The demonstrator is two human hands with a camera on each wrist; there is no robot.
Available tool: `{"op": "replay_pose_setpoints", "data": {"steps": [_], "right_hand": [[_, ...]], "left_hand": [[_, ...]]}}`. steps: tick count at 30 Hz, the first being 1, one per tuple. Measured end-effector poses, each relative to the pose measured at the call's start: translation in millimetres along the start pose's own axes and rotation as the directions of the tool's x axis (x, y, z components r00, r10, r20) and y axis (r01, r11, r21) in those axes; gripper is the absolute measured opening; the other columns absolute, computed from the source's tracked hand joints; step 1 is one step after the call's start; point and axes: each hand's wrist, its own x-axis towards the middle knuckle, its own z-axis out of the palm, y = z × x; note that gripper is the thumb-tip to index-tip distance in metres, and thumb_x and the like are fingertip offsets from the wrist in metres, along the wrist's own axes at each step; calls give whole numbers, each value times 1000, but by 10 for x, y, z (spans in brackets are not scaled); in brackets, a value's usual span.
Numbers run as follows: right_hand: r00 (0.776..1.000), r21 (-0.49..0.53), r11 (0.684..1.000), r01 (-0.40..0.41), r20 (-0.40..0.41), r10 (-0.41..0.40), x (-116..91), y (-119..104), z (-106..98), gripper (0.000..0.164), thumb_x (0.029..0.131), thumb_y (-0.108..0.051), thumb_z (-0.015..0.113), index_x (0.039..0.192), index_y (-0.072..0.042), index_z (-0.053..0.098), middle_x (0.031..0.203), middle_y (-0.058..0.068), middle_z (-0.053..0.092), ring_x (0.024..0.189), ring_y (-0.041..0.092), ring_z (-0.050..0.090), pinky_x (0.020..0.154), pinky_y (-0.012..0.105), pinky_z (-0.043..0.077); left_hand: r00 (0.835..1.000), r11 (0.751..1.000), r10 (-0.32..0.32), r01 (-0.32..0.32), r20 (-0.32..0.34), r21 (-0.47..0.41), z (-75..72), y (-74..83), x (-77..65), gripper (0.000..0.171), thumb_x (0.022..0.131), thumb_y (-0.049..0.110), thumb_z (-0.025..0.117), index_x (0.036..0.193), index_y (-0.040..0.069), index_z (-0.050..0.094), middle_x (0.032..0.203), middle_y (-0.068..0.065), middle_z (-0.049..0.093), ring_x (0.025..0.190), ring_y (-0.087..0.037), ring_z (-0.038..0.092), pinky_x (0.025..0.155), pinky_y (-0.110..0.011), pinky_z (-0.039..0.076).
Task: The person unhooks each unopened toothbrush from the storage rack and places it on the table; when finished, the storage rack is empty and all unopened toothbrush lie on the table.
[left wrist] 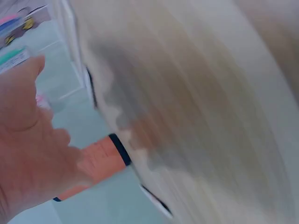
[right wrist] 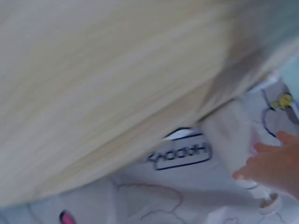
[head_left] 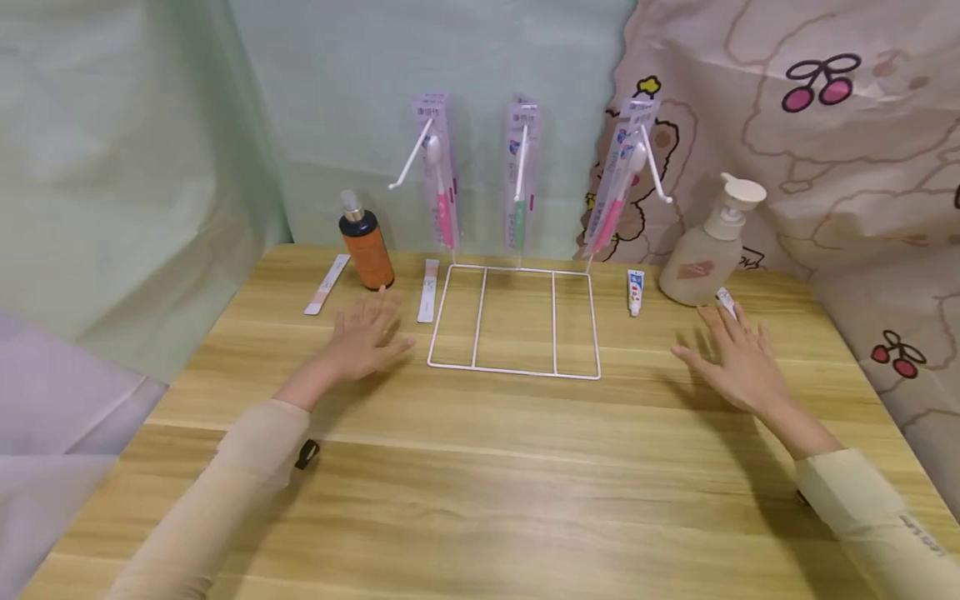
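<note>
My left hand (head_left: 362, 337), fingers spread, hovers over the table just in front of an orange spray bottle (head_left: 369, 254) with a dark top. Two slim white-and-pink packets (head_left: 327, 284) lie either side of that bottle. On the right, my right hand (head_left: 738, 358) is spread with its fingers toward a beige pump bottle (head_left: 703, 250). Its fingertips overlap a small white packet (head_left: 726, 302) in the head view. Both hands hold nothing. A small toothpaste tube (head_left: 635, 292) lies left of the pump bottle. The left wrist view shows the orange bottle (left wrist: 100, 163) beyond the palm.
A white wire rack (head_left: 513, 372) stands at the back middle, its hooks holding packaged toothbrushes (head_left: 520, 179), two pink and one green. Behind the wooden table (head_left: 480, 492) hang a pale green cloth (head_left: 322, 100) and a pink cartoon-print cloth (head_left: 885, 217).
</note>
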Motion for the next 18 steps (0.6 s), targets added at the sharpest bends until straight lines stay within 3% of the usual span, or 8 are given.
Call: {"op": "replay_pose_setpoints", "data": {"steps": [4, 10, 14, 18], "right_hand": [[999, 204, 979, 27, -24, -23, 78, -261, -43, 70, 96, -45, 44, 148, -5, 22, 151, 26, 17, 140, 43, 4, 109, 62, -4], [996, 435, 897, 79, -73, -52, 290, -714, -130, 57, 98, -38, 43, 146, -9, 32, 148, 21, 30, 136, 43, 23, 107, 64, 17], [991, 535, 836, 120, -118, -67, 474, -990, -136, 47, 99, -37, 42, 136, -9, 48, 137, 15, 48, 125, 34, 43, 100, 54, 36], [986, 597, 785, 163, -114, -119, 643, -1240, -58, 42, 99, -35, 44, 126, -6, 58, 125, 13, 59, 115, 26, 52, 93, 41, 44]], "left_hand": [[996, 996, 54, -48, 77, -76, -11, 90, 61, 79, 96, 49, 41, 151, 17, -4, 154, -15, -18, 138, -44, -14, 105, -68, -8], [981, 988, 120, -103, 150, -117, -76, 266, 150, 81, 95, 48, 44, 151, 18, -7, 155, -14, -16, 139, -43, -12, 107, -65, -6], [970, 987, 126, -102, 210, -123, -108, 348, 156, 77, 98, 40, 42, 151, 13, -7, 155, -13, -14, 140, -42, -11, 108, -64, -7], [959, 990, 122, -101, 257, -94, -78, 409, 159, 74, 98, 38, 41, 151, 8, -1, 156, -15, -11, 139, -44, -11, 108, -64, -7]]}}
